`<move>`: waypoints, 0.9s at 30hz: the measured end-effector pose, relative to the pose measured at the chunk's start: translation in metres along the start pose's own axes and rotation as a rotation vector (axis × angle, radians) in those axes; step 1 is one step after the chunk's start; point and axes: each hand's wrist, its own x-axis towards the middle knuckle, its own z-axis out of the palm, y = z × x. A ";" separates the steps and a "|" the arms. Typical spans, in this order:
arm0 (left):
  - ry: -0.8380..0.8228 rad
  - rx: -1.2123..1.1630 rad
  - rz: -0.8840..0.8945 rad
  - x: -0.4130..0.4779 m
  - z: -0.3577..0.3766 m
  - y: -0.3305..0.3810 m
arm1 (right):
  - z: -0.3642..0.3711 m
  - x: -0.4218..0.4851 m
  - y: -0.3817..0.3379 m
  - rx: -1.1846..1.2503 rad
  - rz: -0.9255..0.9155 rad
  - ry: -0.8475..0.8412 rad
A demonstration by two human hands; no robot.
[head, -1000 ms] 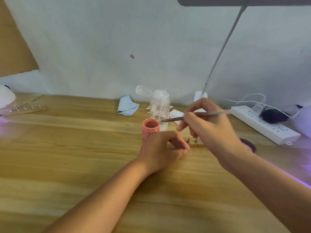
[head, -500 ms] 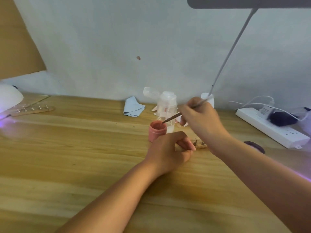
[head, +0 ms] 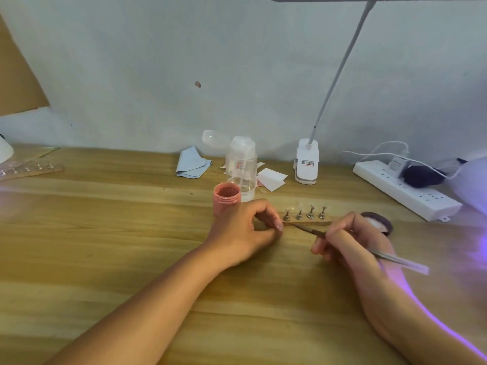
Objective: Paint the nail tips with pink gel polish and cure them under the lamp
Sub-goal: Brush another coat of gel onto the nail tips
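An open pink gel jar stands on the wooden table, just behind my left hand. Right of that hand lies a short wooden strip carrying several small metal stands with clear nail tips. My left hand's curled fingers hold the strip's left end, which they hide. My right hand pinches a thin brush, its handle sticking out to the right. The bristle end points at the strip's left end, close to my left fingertips.
Behind the jar stand a clear pump bottle, a blue cloth, white pads and a clip lamp base. A power strip and a purple-glowing lamp are at right. A dark lid lies nearby. A second strip lies far left.
My right hand has carried the brush from the pink jar down and to the right, to the strip of nail tips. My left hand has stayed at the strip's left end.
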 end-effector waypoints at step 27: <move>-0.003 0.009 0.001 0.000 0.001 0.002 | 0.001 -0.003 0.002 -0.126 -0.076 -0.102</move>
